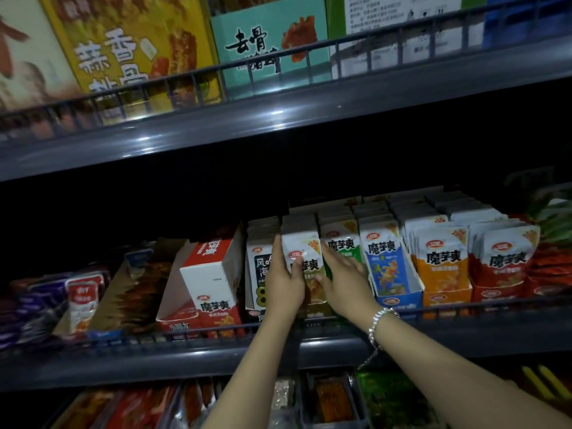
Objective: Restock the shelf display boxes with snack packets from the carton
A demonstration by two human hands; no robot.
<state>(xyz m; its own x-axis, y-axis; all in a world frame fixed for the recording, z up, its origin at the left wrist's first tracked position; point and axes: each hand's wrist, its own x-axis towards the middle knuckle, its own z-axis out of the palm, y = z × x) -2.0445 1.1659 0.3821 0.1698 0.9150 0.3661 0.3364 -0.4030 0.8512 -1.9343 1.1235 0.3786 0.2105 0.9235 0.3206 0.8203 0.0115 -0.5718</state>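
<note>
On the middle shelf (309, 345), a stack of snack packets (305, 252) with white tops and olive fronts stands upright in a row of display boxes. My left hand (286, 280) grips the stack's left side, thumb across the front. My right hand (343, 280) presses against its right side with spread fingers, lying over the green packets (346, 246). A silver bracelet is on the right wrist. No carton is in view.
A red-and-white display box (213, 274) leans tilted at the left. Blue (393, 274), orange (442, 267) and red (501, 264) packet boxes stand at the right. A wire rail (464, 308) runs along the shelf front. Large boxes fill the upper shelf; more snacks lie below.
</note>
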